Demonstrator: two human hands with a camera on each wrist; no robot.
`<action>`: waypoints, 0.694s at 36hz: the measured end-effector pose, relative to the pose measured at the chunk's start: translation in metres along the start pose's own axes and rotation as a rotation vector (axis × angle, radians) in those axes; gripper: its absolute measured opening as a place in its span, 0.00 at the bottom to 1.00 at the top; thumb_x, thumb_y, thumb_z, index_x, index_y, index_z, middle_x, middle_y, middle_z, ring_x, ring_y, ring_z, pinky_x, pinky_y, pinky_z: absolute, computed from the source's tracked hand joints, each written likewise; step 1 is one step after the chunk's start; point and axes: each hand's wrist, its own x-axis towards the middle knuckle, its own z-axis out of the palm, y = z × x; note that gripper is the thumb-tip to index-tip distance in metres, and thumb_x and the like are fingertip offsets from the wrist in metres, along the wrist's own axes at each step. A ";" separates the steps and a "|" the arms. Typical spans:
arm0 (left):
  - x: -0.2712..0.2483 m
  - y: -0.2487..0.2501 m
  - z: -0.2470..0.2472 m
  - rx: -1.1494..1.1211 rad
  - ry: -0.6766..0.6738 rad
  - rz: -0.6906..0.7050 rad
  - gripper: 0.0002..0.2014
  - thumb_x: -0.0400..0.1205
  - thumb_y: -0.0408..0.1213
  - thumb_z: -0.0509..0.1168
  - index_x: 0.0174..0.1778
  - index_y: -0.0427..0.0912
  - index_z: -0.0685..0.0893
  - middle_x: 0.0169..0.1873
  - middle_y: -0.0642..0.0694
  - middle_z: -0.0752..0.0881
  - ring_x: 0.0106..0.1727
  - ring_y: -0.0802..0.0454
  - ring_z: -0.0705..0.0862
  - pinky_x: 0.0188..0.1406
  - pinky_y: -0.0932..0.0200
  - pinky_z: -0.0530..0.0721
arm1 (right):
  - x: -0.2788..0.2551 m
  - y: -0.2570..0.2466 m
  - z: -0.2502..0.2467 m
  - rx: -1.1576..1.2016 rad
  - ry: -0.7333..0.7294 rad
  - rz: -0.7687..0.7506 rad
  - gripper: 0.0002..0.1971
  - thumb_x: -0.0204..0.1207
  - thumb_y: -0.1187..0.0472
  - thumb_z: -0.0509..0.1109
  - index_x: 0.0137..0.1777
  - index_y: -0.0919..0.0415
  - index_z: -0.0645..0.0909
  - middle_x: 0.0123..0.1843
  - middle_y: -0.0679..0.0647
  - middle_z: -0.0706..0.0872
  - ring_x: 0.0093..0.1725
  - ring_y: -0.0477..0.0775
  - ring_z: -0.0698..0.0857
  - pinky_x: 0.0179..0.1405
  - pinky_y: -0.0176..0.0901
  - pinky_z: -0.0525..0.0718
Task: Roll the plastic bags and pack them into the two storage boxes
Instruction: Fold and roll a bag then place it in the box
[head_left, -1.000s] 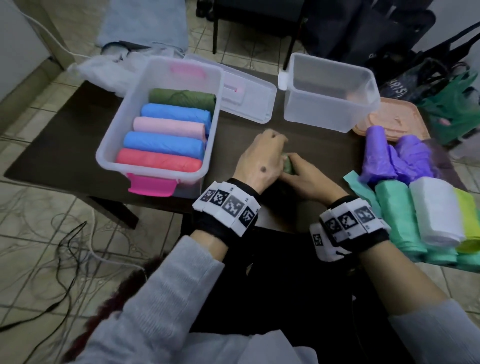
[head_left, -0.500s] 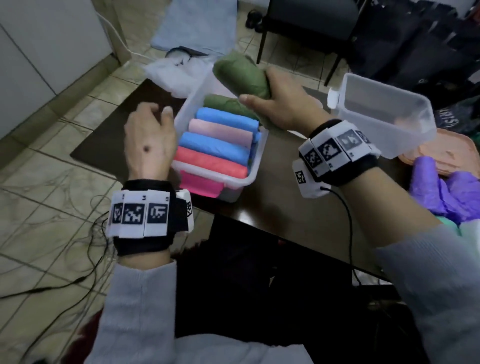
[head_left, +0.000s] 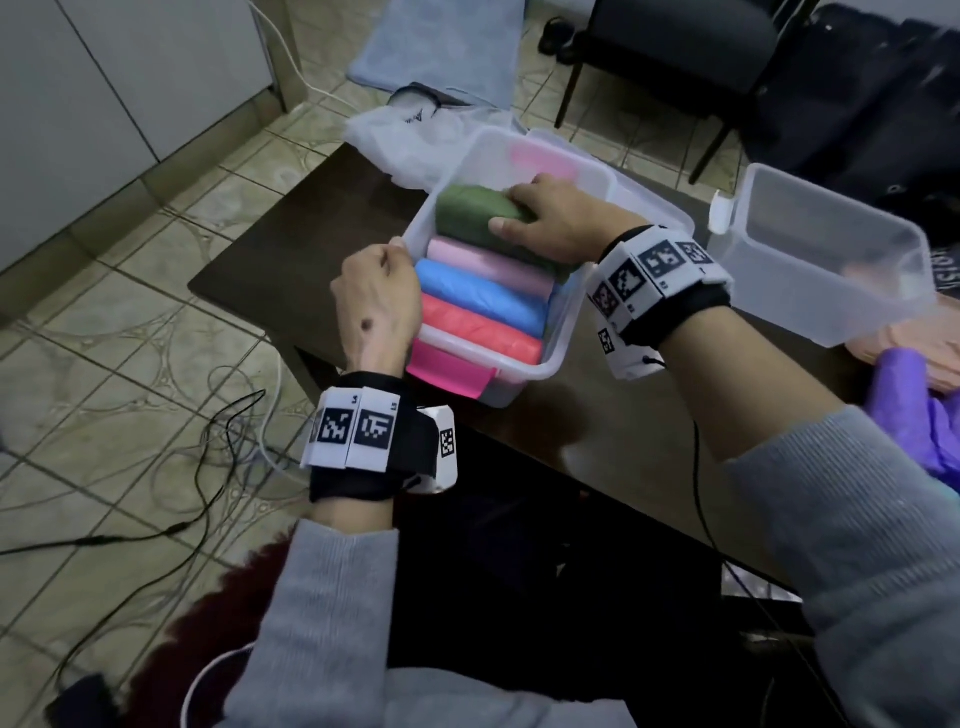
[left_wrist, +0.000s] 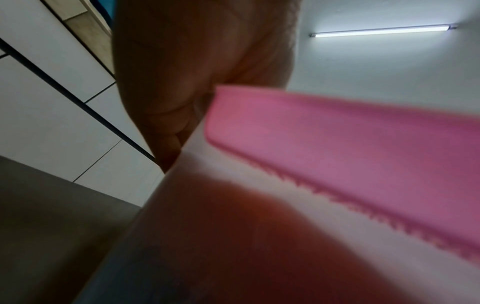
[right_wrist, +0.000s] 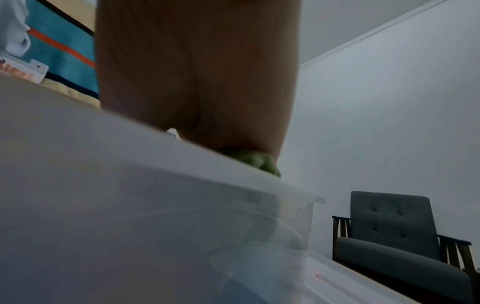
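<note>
A clear storage box (head_left: 563, 332) with pink latches stands on the dark table, holding rolled bags in pink (head_left: 488, 265), blue (head_left: 483, 299) and red (head_left: 478, 332). My right hand (head_left: 545, 223) grips a dark green roll (head_left: 470, 213) and holds it down on top of the rolls at the box's far end. My left hand (head_left: 376, 301) holds the box's left rim, fingers curled over the edge; the left wrist view shows the pink latch (left_wrist: 350, 156) up close. The green roll's end (right_wrist: 255, 162) peeks out under my palm in the right wrist view. A second clear box (head_left: 826, 254) stands empty at right.
Purple loose bags (head_left: 914, 400) lie at the right edge beside an orange lid (head_left: 883, 343). The first box's lid (head_left: 654, 202) lies behind it. A white bag (head_left: 410, 135) hangs off the table's far corner. Cables (head_left: 223, 447) trail over the tiled floor; a dark chair (head_left: 670, 47) stands beyond.
My right hand lifted the green roll from the table, carried it over and lowered it into the left box. My left hand moved left and took hold of the box's rim.
</note>
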 end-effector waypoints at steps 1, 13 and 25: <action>0.000 0.000 0.001 -0.001 0.008 0.001 0.19 0.87 0.43 0.51 0.38 0.39 0.81 0.50 0.33 0.85 0.55 0.36 0.80 0.40 0.59 0.63 | 0.001 0.001 0.002 0.029 0.005 -0.014 0.29 0.82 0.47 0.60 0.79 0.59 0.64 0.73 0.65 0.72 0.71 0.65 0.71 0.72 0.53 0.67; 0.003 -0.004 0.006 0.001 0.053 0.013 0.19 0.86 0.44 0.52 0.35 0.39 0.77 0.37 0.43 0.79 0.42 0.44 0.74 0.39 0.59 0.65 | -0.009 0.001 0.017 -0.125 0.118 -0.069 0.30 0.82 0.39 0.53 0.82 0.44 0.54 0.72 0.59 0.71 0.71 0.63 0.69 0.68 0.61 0.67; 0.001 -0.001 0.006 0.007 0.073 0.017 0.19 0.86 0.44 0.52 0.48 0.37 0.86 0.52 0.36 0.86 0.54 0.37 0.82 0.43 0.60 0.68 | -0.011 0.004 0.027 -0.047 0.242 -0.091 0.31 0.81 0.40 0.55 0.82 0.42 0.53 0.74 0.57 0.69 0.71 0.61 0.69 0.66 0.57 0.68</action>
